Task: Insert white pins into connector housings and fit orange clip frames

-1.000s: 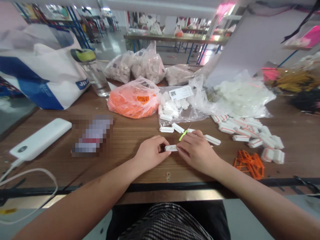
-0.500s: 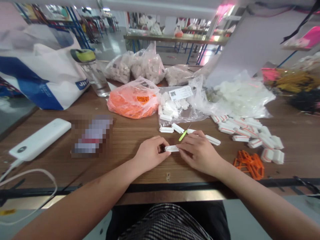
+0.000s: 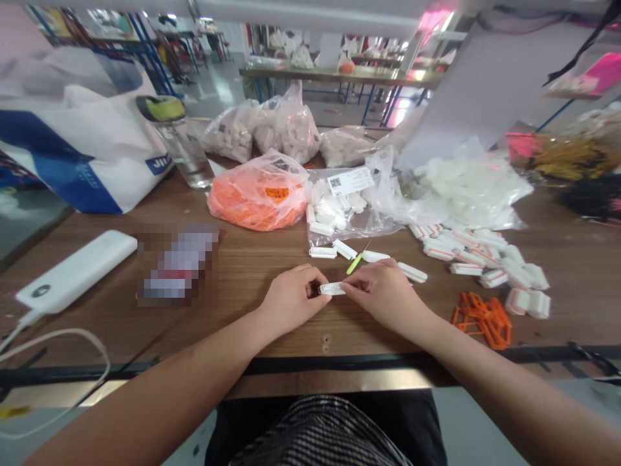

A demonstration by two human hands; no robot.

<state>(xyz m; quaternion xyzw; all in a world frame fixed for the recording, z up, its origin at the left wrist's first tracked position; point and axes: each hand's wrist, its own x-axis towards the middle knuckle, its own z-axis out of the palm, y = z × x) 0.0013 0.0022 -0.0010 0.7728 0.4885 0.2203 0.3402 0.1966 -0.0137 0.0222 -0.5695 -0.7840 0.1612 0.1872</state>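
Observation:
Between my two hands is a small white plastic piece (image 3: pixel 332 288), long and narrow, just above the table. My left hand (image 3: pixel 294 294) pinches its left end between thumb and forefinger. The fingers of my right hand (image 3: pixel 381 291) close on its right end and hide that part. Just beyond lies a pick with a lime-green handle (image 3: pixel 354 263) and a thin metal tip. Several similar white pieces (image 3: pixel 323 252) rest in a loose row behind my hands. Right of my right hand sits a small heap of orange plastic frames (image 3: pixel 482 319).
White pieces with orange strips (image 3: pixel 468 252) are piled at the right. Farther back are a bag of orange parts (image 3: pixel 259 194), an open bag of white pieces (image 3: pixel 334 210) and a water bottle (image 3: pixel 182 145). A white power bank (image 3: pixel 77 268) with a cable lies left, beside a blurred-out object (image 3: pixel 179 265).
My right hand's fingers have drawn in and curled closer at the right end of the white piece, uncovering the white piece behind them. My left hand stays in place.

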